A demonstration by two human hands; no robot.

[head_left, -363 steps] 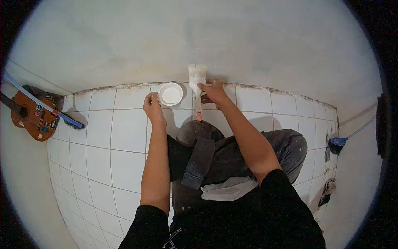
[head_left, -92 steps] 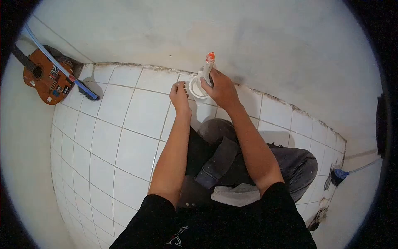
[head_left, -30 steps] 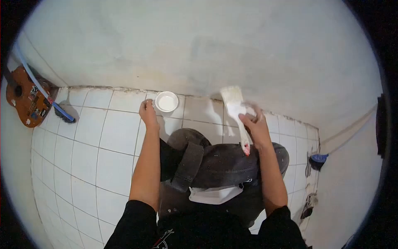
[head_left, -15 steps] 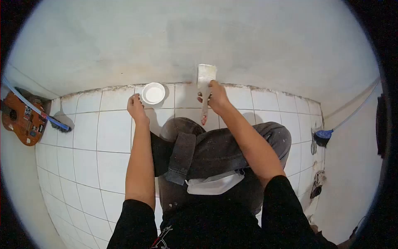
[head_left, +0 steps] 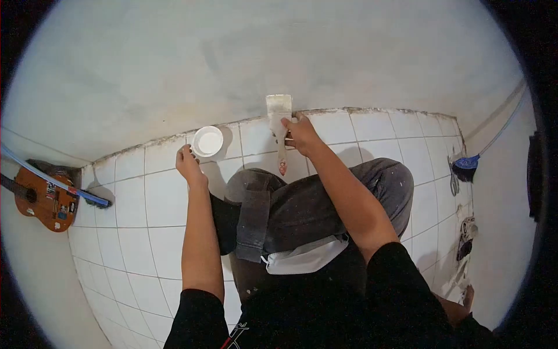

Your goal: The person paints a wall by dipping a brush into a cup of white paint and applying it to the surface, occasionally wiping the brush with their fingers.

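Observation:
My right hand (head_left: 303, 135) is closed round a wide paintbrush (head_left: 279, 106) whose pale, paint-covered head points at the base of the wall (head_left: 174, 70). The brush's handle, reddish at its end, points back toward my legs. At the left, my left hand (head_left: 190, 165) has its fingers curled at the near left rim of a small white bowl (head_left: 207, 141). Part of its grip is hidden, and the bowl sits or hangs just over the tiles by the wall. What lies inside the bowl looks white.
White floor tiles (head_left: 125, 203) run up to a stained wall edge. A guitar (head_left: 46, 198) and a blue-handled brush (head_left: 96, 200) lie at the left. At the right are a blue broom (head_left: 465, 167) and scissors (head_left: 454, 179). A white face mask (head_left: 308, 256) rests on my lap.
My view has turned slightly, shifting the room in the frame. The paintbrush head has come down and a little left along the wall. My left hand stays at the bowl.

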